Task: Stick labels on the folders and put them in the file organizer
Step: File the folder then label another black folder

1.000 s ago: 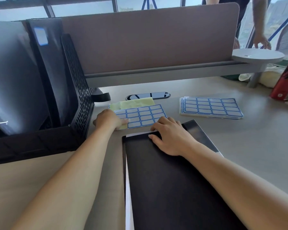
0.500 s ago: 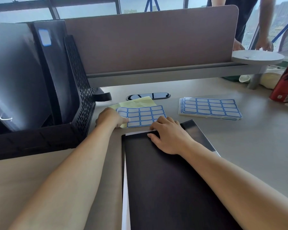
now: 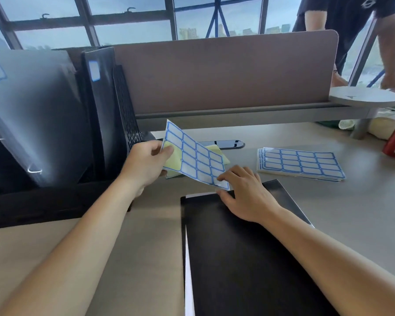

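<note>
The left hand (image 3: 146, 164) pinches a label sheet (image 3: 195, 159) tilted above the desk (image 3: 328, 206); the right hand (image 3: 244, 193) rests on a black folder (image 3: 237, 258), fingertips (image 3: 221, 179) touching the sheet's corner.

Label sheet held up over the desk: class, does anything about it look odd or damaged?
Slightly. The label sheet has a bare yellow patch near the left hand pinching it, where labels seem already peeled off. It hangs tilted, its low corner by the right hand on the black folder. No tear shows.
</note>
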Action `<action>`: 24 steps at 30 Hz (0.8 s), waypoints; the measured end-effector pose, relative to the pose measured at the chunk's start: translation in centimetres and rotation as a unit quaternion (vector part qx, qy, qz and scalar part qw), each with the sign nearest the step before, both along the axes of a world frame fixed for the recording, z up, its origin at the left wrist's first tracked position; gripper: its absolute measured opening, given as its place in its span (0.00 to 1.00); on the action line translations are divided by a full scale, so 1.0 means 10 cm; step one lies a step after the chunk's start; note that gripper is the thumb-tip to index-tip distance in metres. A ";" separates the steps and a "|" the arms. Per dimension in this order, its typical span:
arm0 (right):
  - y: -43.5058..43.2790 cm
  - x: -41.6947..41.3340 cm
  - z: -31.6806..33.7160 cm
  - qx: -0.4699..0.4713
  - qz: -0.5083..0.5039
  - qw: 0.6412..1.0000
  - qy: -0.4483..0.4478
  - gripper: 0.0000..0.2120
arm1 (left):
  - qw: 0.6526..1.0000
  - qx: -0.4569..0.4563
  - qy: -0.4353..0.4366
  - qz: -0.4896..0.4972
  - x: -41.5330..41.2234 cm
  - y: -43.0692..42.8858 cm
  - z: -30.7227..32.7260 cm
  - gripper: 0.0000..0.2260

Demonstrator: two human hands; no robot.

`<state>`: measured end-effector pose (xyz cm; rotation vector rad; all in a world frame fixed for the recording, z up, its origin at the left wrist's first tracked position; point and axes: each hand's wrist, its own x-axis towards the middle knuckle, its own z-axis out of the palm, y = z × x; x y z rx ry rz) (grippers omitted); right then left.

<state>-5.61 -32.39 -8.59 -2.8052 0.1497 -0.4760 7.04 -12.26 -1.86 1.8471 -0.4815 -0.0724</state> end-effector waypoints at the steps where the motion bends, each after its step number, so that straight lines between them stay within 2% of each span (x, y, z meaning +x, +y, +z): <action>1: 0.02 0.01 0.06 0.001 0.004 1.000 -0.018 0.17 | 1.000 -0.017 0.002 -0.013 -0.06 0.04 0.05 0.07; 6: 0.27 0.11 0.70 0.062 0.038 0.990 -0.123 0.13 | 0.994 -0.096 0.040 -0.039 -0.29 0.14 0.14 0.06; 12: 0.75 0.05 1.32 0.152 0.049 0.982 -0.103 0.13 | 0.978 -0.173 0.064 -0.094 -0.55 0.18 0.24 0.03; 16: 0.82 -0.09 1.28 0.135 0.082 0.983 -0.089 0.10 | 0.978 -0.163 0.064 -0.116 -0.66 0.22 0.26 0.06; 21: 0.77 -0.15 1.24 0.173 0.124 0.971 -0.111 0.15 | 0.978 -0.140 0.062 -0.142 -0.75 0.17 0.30 0.08; 24: 0.74 -0.13 1.24 0.200 0.126 0.965 -0.112 0.17 | 0.981 -0.129 0.031 -0.141 -0.77 0.11 0.28 0.06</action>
